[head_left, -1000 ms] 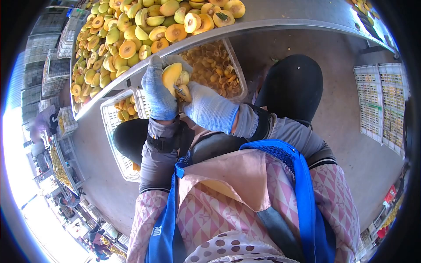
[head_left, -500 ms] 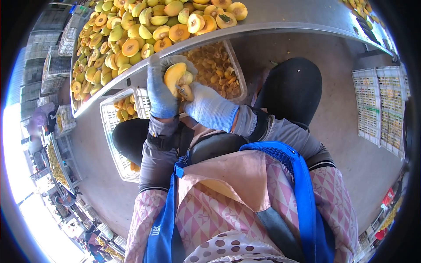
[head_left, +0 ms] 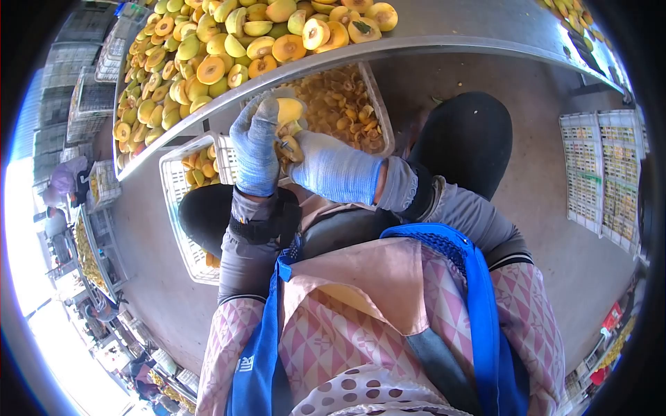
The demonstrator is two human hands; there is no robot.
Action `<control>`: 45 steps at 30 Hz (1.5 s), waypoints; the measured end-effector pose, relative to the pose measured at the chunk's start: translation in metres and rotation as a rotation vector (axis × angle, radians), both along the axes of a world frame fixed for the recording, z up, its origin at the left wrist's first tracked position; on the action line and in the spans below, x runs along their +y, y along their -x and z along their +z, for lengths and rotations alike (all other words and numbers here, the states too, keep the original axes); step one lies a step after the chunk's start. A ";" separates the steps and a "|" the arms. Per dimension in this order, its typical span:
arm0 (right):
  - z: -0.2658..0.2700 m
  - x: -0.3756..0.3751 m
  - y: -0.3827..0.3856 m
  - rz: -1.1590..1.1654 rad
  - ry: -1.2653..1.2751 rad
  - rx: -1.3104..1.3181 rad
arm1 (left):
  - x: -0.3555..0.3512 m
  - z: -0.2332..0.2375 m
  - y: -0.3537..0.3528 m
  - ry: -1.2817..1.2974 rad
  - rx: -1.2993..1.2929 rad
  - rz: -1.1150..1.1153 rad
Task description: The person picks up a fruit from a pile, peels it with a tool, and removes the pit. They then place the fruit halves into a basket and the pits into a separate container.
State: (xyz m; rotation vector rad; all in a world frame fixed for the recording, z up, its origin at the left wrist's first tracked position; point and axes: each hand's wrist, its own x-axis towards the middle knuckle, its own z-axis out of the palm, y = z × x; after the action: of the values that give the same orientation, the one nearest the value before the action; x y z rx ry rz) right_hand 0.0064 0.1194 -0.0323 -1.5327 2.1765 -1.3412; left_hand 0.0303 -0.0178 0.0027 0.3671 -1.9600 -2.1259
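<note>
Left grip (head_left: pixel 255 149), gloved, is closed round a yellow fruit half (head_left: pixel 289 111), held just below the front edge of the surface (head_left: pixel 430 38). Right grip (head_left: pixel 331 170), also gloved, meets that fruit from beneath; whether its fingers clasp anything cannot be told. Piled on the surface lie cut fruit halves (head_left: pixel 208 62); under the surface sits a crate (head_left: pixel 378 104) of orange pieces

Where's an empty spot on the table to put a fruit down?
The bare table strip right of the fruit pile, up to the small heap at the far end. The pile side is crowded, and so is the crate under the table edge.
</note>
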 end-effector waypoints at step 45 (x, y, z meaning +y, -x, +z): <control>-0.027 -0.009 -0.007 -0.428 -0.039 -0.303 | 0.014 -0.026 0.019 0.394 0.133 0.280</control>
State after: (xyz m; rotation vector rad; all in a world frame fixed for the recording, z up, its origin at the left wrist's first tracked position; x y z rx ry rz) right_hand 0.0137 0.1102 -0.0594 -0.8036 2.3857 -1.5148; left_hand 0.0111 -0.0040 -0.0237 0.3866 -2.0496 -1.5151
